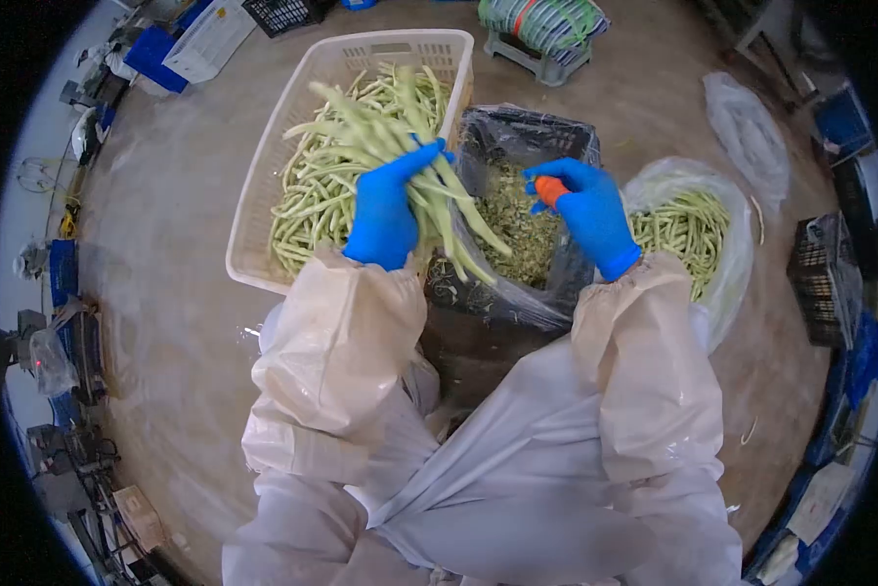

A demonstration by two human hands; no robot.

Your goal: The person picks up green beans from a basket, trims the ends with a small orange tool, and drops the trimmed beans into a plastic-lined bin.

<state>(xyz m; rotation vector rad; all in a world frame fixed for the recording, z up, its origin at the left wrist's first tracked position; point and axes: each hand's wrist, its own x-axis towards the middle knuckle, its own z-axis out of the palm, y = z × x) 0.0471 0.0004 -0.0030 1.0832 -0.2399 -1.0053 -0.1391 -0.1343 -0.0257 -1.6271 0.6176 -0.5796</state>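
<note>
On my screen I see the left hand (384, 213), blue-gloved, closed around a bunch of pale green beans (405, 137), held over the near edge of the white basket (255, 190), which holds more beans. The right hand (587, 213) pinches a small orange tool (550, 189) above the black-lined bin (505, 132) of green trimmings (519, 230). Just right of the bin, a clear bag (734, 283) holds more beans

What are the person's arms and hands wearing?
The left grip and right grip are gloved in bright blue. The right one has an orange piece at its thumb. Both arms are in baggy, shiny cream sleeves gathered at the wrists.
</note>
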